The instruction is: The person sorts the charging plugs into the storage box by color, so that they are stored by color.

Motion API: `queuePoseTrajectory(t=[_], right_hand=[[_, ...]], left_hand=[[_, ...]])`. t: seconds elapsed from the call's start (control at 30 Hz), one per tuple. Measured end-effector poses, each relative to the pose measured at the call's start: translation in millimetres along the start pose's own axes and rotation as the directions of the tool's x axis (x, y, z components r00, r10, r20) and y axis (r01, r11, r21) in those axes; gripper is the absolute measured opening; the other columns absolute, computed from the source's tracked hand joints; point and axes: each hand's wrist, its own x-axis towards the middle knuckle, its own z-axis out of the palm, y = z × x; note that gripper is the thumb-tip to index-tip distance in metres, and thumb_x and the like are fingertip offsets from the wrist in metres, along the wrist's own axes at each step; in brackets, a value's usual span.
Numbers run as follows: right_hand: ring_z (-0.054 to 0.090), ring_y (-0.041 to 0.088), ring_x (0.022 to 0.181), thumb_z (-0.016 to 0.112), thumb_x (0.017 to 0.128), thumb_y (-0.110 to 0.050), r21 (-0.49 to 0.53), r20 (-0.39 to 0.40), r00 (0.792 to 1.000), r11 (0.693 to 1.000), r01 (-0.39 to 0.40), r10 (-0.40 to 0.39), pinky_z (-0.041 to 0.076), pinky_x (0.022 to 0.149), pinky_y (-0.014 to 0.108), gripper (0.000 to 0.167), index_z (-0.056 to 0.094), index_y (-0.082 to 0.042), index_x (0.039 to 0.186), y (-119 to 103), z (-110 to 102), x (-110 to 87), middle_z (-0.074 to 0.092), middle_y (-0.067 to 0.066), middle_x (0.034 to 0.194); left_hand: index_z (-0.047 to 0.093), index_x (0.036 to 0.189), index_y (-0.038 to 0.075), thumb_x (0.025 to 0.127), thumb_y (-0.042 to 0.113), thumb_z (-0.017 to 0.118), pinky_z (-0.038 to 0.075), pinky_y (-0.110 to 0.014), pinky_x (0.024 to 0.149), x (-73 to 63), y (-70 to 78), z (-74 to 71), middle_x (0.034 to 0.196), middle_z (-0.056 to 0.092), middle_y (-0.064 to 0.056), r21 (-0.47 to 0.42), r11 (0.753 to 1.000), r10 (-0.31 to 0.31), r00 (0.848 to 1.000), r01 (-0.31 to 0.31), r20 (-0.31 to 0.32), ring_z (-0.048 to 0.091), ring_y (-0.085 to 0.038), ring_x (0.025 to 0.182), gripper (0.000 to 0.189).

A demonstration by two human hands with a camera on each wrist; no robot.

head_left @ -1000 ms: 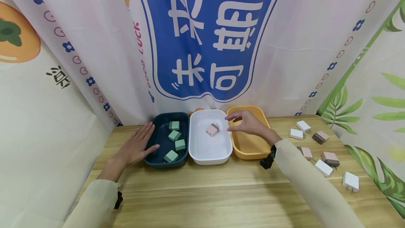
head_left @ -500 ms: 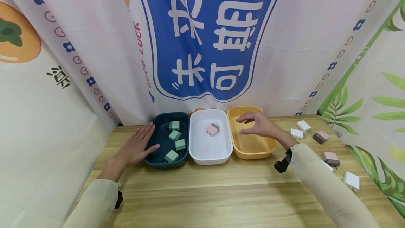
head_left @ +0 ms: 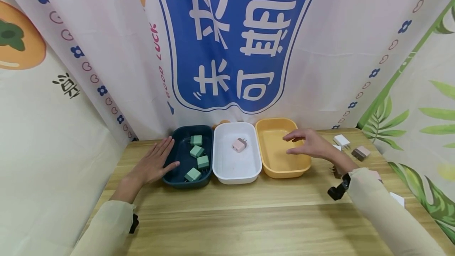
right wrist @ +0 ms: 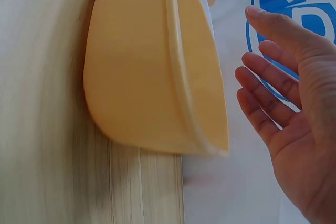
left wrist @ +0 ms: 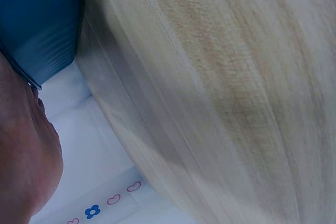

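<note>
My left hand (head_left: 151,165) rests on the left rim of a dark blue bin (head_left: 186,186), fingers straight. Several green plug chargers (head_left: 196,152) lie in that bin. Beside it stands a white bin (head_left: 236,173) with one pink-and-brown charger (head_left: 239,145) inside. Over the right side of a yellow bin (head_left: 279,163), my right hand (head_left: 307,143) hovers with nothing between its parted fingers. In the right wrist view, the palm and loosely bent fingers show beside the yellow bin's wall (right wrist: 131,61). The left wrist view catches only the hand's edge and the blue bin's side (left wrist: 39,19).
Right of the bins lie loose chargers: a white one (head_left: 341,141), a pink-and-brown one (head_left: 361,153) and others partly covered by the right sleeve (head_left: 387,208). A printed curtain (head_left: 320,90) hangs behind the wooden table (head_left: 227,220).
My right hand has moved right, from the white bin's right edge across the yellow bin to its right side, its fingers holding nothing. The left hand stays where it was.
</note>
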Motion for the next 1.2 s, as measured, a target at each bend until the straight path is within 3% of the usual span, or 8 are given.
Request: queuePoseTrajectory(t=[0.2,0.4,0.53,0.8,0.87,1.03,1.2], right_hand=[[0.071,0.036,0.110,0.090,0.087,-0.023,-0.022,-0.012,1.000,1.000,-0.006,0.005,0.055,0.100,0.059,0.045,0.076,-0.002,0.124,8,-10,-16.6,0.077,0.013,0.123],[0.071,0.035,0.110,0.090,0.087,-0.026,-0.074,-0.038,0.998,0.996,-0.051,0.049,0.056,0.097,0.060,0.046,0.077,-0.003,0.125,15,-20,-33.5,0.077,0.012,0.122],[0.072,0.032,0.108,0.091,0.086,-0.026,-0.100,-0.059,0.997,0.993,-0.055,0.049,0.060,0.094,0.052,0.043,0.078,-0.008,0.123,22,-26,-44.4,0.078,0.008,0.120],[0.068,-0.001,0.099,0.090,0.086,-0.013,-0.138,-0.066,0.998,0.990,0.015,-0.025,0.063,0.088,0.032,0.035,0.079,-0.005,0.118,40,-35,-66.0,0.079,0.012,0.114],[0.069,0.002,0.100,0.089,0.086,-0.010,-0.133,-0.062,0.998,0.991,0.017,-0.026,0.062,0.088,0.030,0.034,0.079,-0.003,0.118,43,-38,-71.0,0.079,0.013,0.114],[0.071,0.016,0.103,0.089,0.087,-0.015,-0.133,-0.046,0.997,0.989,-0.066,0.060,0.061,0.087,0.032,0.038,0.078,-0.004,0.121,53,-45,-85.4,0.078,0.009,0.116],[0.070,0.014,0.107,0.090,0.087,-0.021,-0.131,-0.028,0.993,0.984,-0.121,0.118,0.061,0.088,0.034,0.041,0.078,-0.006,0.122,61,-50,-98.4,0.078,0.008,0.120]], left_hand=[[0.014,0.169,0.001,0.108,0.060,0.048,0.011,-0.064,0.130,0.2,-0.3,1.7,0.177,0.009,-0.021,-0.010,1.000,0.009,1.000,-0.009,-0.025,0.012,-0.042,0.162,0.091],[0.011,0.170,0.002,0.108,0.060,0.046,0.009,-0.062,0.130,-0.2,-1.5,1.7,0.177,0.006,-0.020,0.001,1.000,-0.005,1.000,0.005,0.003,0.008,-0.041,0.163,0.091],[0.010,0.170,0.003,0.108,0.061,0.045,0.009,-0.062,0.131,-0.3,-2.2,2.0,0.178,0.005,-0.018,0.006,1.000,-0.011,1.000,0.011,0.008,0.006,-0.039,0.164,0.091],[0.013,0.169,0.002,0.108,0.059,0.048,0.012,-0.063,0.130,-0.2,-3.5,3.3,0.178,0.008,-0.018,-0.009,1.000,0.001,1.000,-0.002,-0.024,0.008,-0.039,0.164,0.091],[0.012,0.170,0.003,0.108,0.060,0.047,0.012,-0.063,0.130,0.2,-3.7,2.9,0.178,0.007,-0.018,-0.004,1.000,-0.003,1.000,0.003,-0.013,0.007,-0.039,0.164,0.091],[0.009,0.170,0.003,0.108,0.060,0.046,0.009,-0.062,0.130,0.9,-3.0,1.6,0.178,0.004,-0.018,0.007,1.000,-0.012,1.000,0.012,0.013,0.005,-0.038,0.164,0.091],[0.011,0.170,0.002,0.108,0.060,0.046,0.009,-0.062,0.131,1.0,-2.6,1.0,0.178,0.005,-0.018,0.011,1.000,-0.015,1.000,0.015,0.014,0.005,-0.039,0.164,0.091]])
